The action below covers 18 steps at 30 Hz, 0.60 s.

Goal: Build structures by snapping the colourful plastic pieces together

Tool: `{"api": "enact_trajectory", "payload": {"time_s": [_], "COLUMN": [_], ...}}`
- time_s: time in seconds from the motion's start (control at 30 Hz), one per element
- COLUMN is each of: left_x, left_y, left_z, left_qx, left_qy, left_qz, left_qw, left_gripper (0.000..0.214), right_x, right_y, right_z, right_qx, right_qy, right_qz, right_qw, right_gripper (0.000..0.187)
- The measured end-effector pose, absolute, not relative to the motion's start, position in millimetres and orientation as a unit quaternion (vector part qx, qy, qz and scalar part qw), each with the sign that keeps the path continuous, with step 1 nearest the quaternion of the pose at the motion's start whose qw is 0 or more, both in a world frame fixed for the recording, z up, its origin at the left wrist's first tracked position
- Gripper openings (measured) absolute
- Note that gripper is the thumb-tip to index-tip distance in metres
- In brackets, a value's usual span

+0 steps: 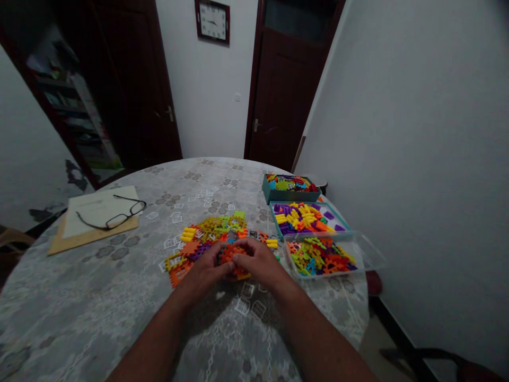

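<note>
Both my hands meet at the middle of the round table [79, 297]. My left hand [204, 271] and my right hand [260, 262] pinch the same small cluster of orange interlocking plastic pieces [234, 253], fingers closed around it. Just beyond the hands lies a flat spread of joined pieces [210, 233] in yellow, green, orange and purple. Parts of the held cluster are hidden by my fingers.
Three open trays of colourful pieces line the right side: a clear one [360, 262] nearest, a teal one [308, 217] behind it, a dark box [292, 193] farthest. Black glasses [113, 215] rest on papers [93, 215] at left. Doors and a wall clock [212, 21] stand beyond.
</note>
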<state>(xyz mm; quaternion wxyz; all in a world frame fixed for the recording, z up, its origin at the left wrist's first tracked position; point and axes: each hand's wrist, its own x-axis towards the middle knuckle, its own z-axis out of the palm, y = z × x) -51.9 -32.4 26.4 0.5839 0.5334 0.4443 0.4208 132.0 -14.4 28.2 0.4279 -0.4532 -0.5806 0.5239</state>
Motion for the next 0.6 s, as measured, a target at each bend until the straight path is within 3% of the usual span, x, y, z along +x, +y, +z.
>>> {"api": "enact_trajectory", "payload": {"time_s": [0.23, 0.4, 0.6], "left_x": [-34, -33, -34], "left_y": [-34, -36, -40], "left_z": [17, 12, 12], "left_qx": [0.513, 0.609, 0.715], "left_qy": [0.44, 0.511, 0.519], "left_qz": [0.423, 0.406, 0.37], "left_qw": [0.604, 0.451, 0.287], "left_gripper": [0.052, 0.035, 0.027], "right_x": [175, 231, 318], "right_y": [-12, 46, 156], "right_z": [59, 84, 116], "right_qx": [-0.478, -0.548, -0.702], "right_qy": [-0.63, -0.588, -0.548], "right_qz": [0.453, 0.387, 0.135], "right_qw": [0.411, 0.452, 0.434], "right_gripper": [0.016, 0.026, 0.038]}}
